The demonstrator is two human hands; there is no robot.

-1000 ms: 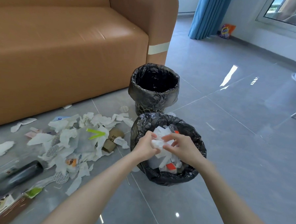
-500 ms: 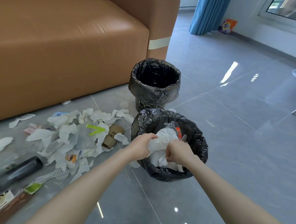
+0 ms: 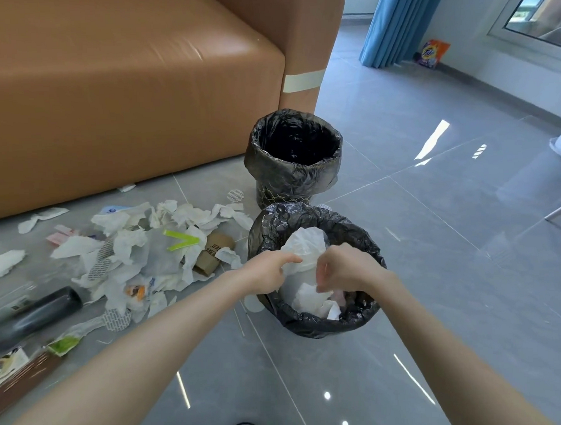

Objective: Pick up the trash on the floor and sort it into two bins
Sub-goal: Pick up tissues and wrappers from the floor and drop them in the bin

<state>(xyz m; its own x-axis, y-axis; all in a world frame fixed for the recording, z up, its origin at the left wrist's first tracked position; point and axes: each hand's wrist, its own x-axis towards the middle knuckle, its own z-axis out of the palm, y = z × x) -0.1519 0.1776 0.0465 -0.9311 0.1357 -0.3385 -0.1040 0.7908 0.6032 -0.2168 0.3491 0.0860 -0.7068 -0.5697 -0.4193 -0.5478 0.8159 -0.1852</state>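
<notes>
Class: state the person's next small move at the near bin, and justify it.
Probably release: the left hand and right hand pinch a white wad directly over the near bin, which already holds white paper.

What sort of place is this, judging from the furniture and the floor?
Most likely a living room in a home. A brown leather sofa stands on a glossy grey tiled floor, and a blue curtain hangs beside a large window.
</notes>
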